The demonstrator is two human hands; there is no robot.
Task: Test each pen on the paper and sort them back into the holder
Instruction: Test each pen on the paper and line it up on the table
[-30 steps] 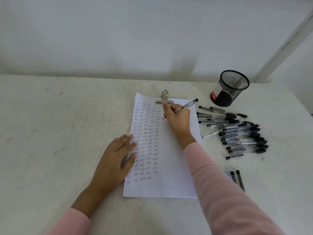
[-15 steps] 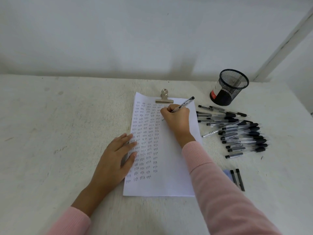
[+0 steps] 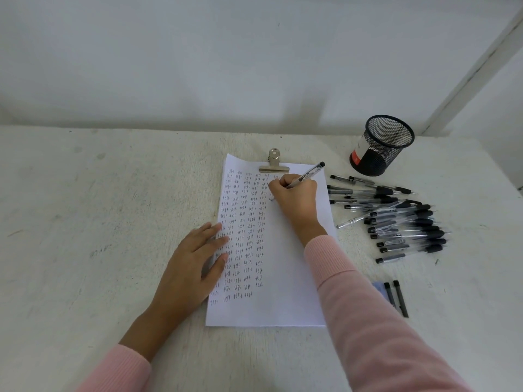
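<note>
Pinching a clear pen [image 3: 310,172] between curled fingers, my right grip [image 3: 297,198] rests on the far part of the paper [image 3: 285,278]. The pen points down at the sheet beside the columns of small written words, its dark end slanting up to the far right. My left grip [image 3: 195,264] lies flat, fingers straight and slightly spread, pressing the paper's left edge. A metal clip [image 3: 274,162] bites the sheet's far edge. Right of the paper, a heap of loose pens [image 3: 402,222] lies on the worktop [image 3: 99,207]. Just beyond them, the black mesh holder [image 3: 382,145] stands upright. Two dark sticks [image 3: 396,297] lie at the near right, beside my pink sleeve [image 3: 368,321].
</note>
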